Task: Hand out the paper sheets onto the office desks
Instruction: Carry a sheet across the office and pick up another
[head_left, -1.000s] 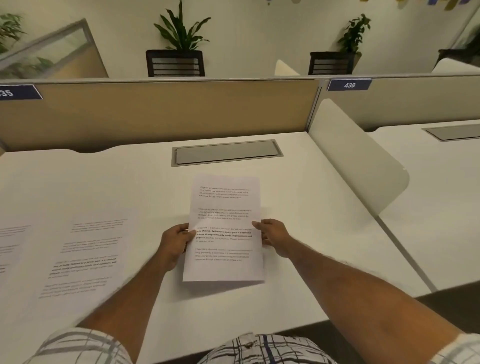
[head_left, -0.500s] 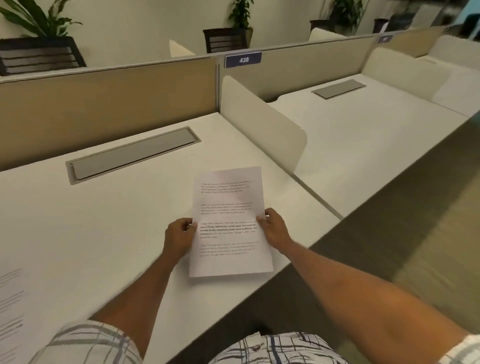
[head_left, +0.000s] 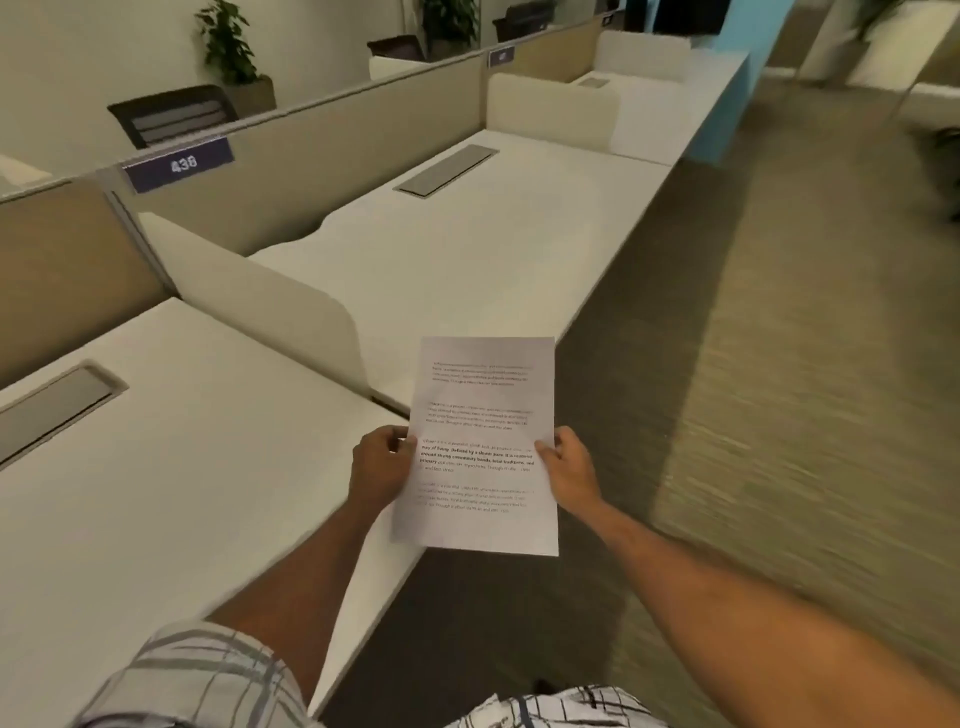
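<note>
I hold a stack of printed paper sheets (head_left: 480, 447) upright in front of me, over the front corner where two desks meet. My left hand (head_left: 379, 470) grips its left edge and my right hand (head_left: 569, 467) grips its right edge. The near white desk (head_left: 171, 493) lies at the lower left. A second white desk (head_left: 467, 244) stretches ahead, beyond a low rounded white divider (head_left: 260, 306). No sheet lies on either desk in this view.
A beige partition (head_left: 311, 156) with a sign reading 438 (head_left: 179, 165) runs along the back of the desks. Each desk has a grey cable flap (head_left: 447, 170). Carpeted aisle (head_left: 779, 338) on the right. A chair (head_left: 171, 114) and plants stand behind the partition.
The view has swung right along the desk row. The sheets, held in both hands, have moved from over the near desk to its right front corner; the sheets laid at the left are out of view.
</note>
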